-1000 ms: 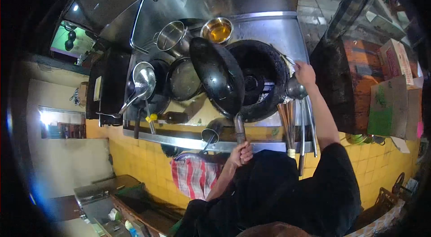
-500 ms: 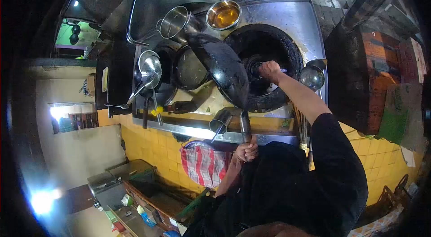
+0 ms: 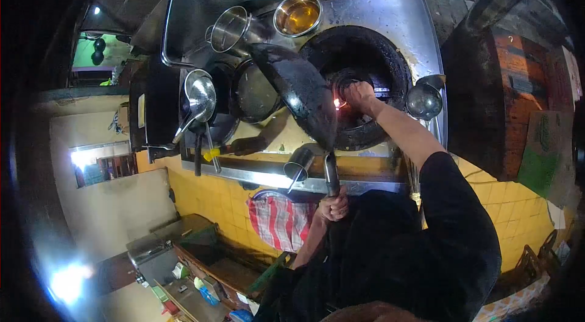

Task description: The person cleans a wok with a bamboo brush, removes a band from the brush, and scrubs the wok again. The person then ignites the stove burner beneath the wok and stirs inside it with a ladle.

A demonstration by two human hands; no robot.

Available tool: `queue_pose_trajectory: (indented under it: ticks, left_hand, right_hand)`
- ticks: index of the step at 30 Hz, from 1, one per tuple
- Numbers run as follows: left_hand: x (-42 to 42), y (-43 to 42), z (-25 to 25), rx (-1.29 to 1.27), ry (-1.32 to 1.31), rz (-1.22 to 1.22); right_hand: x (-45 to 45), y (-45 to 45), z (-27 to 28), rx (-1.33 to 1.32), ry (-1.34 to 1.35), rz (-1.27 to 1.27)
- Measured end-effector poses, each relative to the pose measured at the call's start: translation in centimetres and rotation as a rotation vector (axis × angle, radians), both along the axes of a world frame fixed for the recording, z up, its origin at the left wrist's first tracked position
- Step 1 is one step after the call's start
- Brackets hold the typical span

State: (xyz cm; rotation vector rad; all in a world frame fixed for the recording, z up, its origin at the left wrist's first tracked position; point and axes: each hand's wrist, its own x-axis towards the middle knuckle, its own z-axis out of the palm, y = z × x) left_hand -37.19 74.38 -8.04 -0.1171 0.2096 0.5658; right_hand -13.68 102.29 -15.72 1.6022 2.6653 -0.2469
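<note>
My left hand [image 3: 334,205] is wrapped round the handle of a black wok [image 3: 298,87], which is tilted on its side at the left edge of the burner. My right hand [image 3: 361,95] reaches down into the round black burner well [image 3: 397,63], fingers curled; what they grip is hidden. Just left of those fingers a small orange flame [image 3: 338,103] glows.
A steel bowl of amber liquid [image 3: 298,15] and a steel pot [image 3: 230,29] stand at the back. Left are a pan of liquid [image 3: 256,93] and a strainer [image 3: 200,93]. A ladle [image 3: 423,101] lies right; a steel cup [image 3: 300,162] sits in front.
A small orange flame has appeared beside my right hand in the burner well. My left hand keeps its hold on the wok, which stays tilted.
</note>
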Motion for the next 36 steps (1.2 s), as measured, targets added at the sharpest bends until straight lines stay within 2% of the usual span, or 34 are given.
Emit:
queue_pose_trajectory:
  ticks: [2, 3, 5, 7, 9, 10, 11, 12, 13, 14, 15, 16, 17, 18, 20, 21, 22, 24, 25, 27, 28, 30, 32, 33, 36]
  left_hand:
    - [-0.2, -0.1, -0.3, 0.01, -0.027, 0.001]
    - [-0.1, -0.1, -0.1, 0.022, -0.032, 0.009]
    - [-0.2, 0.0, 0.0, 0.04, -0.039, 0.013]
    - [-1.0, -0.1, -0.4, 0.025, -0.013, -0.015]
    - [-1.9, -0.7, -0.5, -0.016, 0.073, -0.043]
    - [-2.1, -0.5, -0.2, -0.035, 0.114, -0.057]
    - [-2.5, -0.3, -0.3, 0.0, 0.112, -0.102]
    - [-3.0, -0.1, -0.3, 0.037, 0.115, -0.139]
    - [-3.8, -0.1, -0.8, 0.008, 0.154, -0.184]
    - [-4.3, -0.3, -0.9, 0.02, 0.142, -0.201]
    - [-4.7, -0.3, -0.8, 0.02, 0.249, -0.229]
    - [-5.0, -0.2, -0.8, 0.022, 0.357, -0.254]
    - [-5.5, -0.2, -0.8, 0.056, 0.451, -0.274]
    - [-5.7, -0.2, -0.9, 0.069, 0.448, -0.285]
    - [-5.9, 0.0, -1.1, 0.072, 0.587, -0.352]
    - [-5.9, 0.2, -1.1, 0.086, 0.63, -0.394]
    - [-5.5, 0.4, -0.6, 0.106, 0.626, -0.4]
    - [-4.8, 0.4, 0.3, 0.191, 0.717, -0.43]
    - [-4.8, 0.5, 0.0, 0.202, 0.719, -0.454]
    - [-4.5, 1.4, -0.4, 0.273, 0.784, -0.459]
    - [-4.3, 1.4, -0.1, 0.317, 0.855, -0.457]
    - [-3.9, 1.8, 0.6, 0.376, 0.925, -0.461]
    - [-3.7, 2.1, 1.0, 0.2, 0.888, -0.388]
    - [-3.4, 2.4, 1.1, 0.186, 0.801, -0.403]
    - [-1.1, 3.0, 0.9, 0.198, 0.841, -0.384]
  right_hand:
    - [0.5, 0.1, 1.2, -0.141, 0.173, -0.158]
    - [1.3, -1.0, 3.1, -0.016, 0.095, -0.146]
    - [2.8, -1.3, 4.4, -0.138, 0.201, -0.338]
    - [6.7, -3.9, 9.2, -0.181, 0.232, -0.465]
    - [11.1, -7.8, 12.3, -0.085, 0.391, -0.864]
    - [14.1, -10.6, 13.1, 0.076, 0.437, -0.93]
    - [17.0, -13.3, 14.3, 0.111, 0.512, -1.164]
    - [21.1, -16.3, 11.5, 0.359, 0.501, -1.244]
    - [22.7, -18.9, 14.3, 0.374, 0.493, -1.471]
    - [25.0, -21.7, 14.9, 0.45, 0.391, -1.591]
    - [27.3, -24.2, 13.8, 0.52, 0.29, -1.65]
    - [29.0, -26.3, 13.8, 0.462, 0.259, -1.707]
    - [32.5, -28.6, 10.5, 0.407, 0.241, -1.684]
    - [33.8, -30.1, 9.4, 0.42, 0.243, -1.696]
    - [36.0, -32.7, 7.9, 0.416, -0.065, -1.527]
    - [38.5, -34.1, 4.7, 0.422, -0.084, -1.514]
    - [38.1, -34.5, 5.2, 0.441, -0.081, -1.525]
    - [37.1, -35.2, 6.3, 0.285, -0.059, -1.584]
    - [37.0, -35.4, 5.3, 0.305, -0.054, -1.597]
    - [36.0, -35.6, 3.2, 0.61, -0.144, -1.547]
    - [34.3, -36.3, 4.0, 0.615, -0.148, -1.56]
    - [30.4, -36.2, 5.1, 0.653, -0.076, -1.508]
    - [27.5, -37.1, 6.3, 0.595, 0.014, -1.495]
    - [26.4, -38.1, 6.8, 0.525, 0.109, -1.464]
    - [23.0, -42.4, 7.4, 0.499, 0.244, -1.456]
